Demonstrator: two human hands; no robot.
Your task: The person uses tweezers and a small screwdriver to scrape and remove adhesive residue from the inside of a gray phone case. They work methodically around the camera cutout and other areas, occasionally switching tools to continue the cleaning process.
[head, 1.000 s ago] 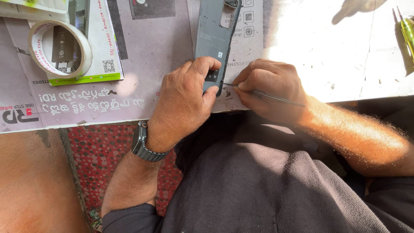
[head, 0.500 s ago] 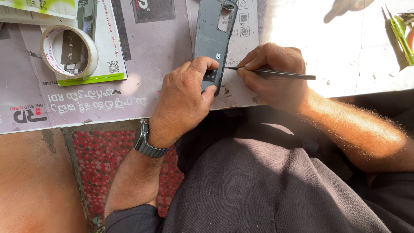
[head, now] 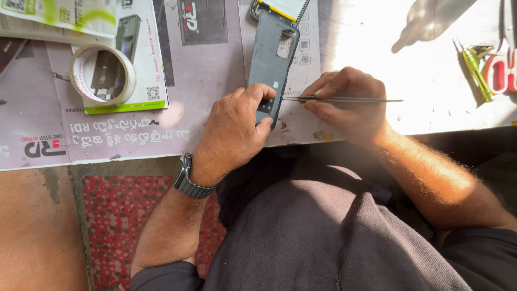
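Tape roll [head: 102,74] left of phone [head: 267,64]

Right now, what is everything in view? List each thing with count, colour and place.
phone frame: one, grey, upright on the bench centre, lower end under the left hand.
thin metal tool: one, silver, lying level, tip at the frame's right edge.
tape roll: one, pale, upper left on a printed card.
printed card: one, white with green edge, upper left.
bench mat: one, grey, printed, covering the bench.
green tool: one, far right in sunlight.
wristwatch: one, dark, left wrist.
left hand: pinning the frame.
right hand: gripping the tool.
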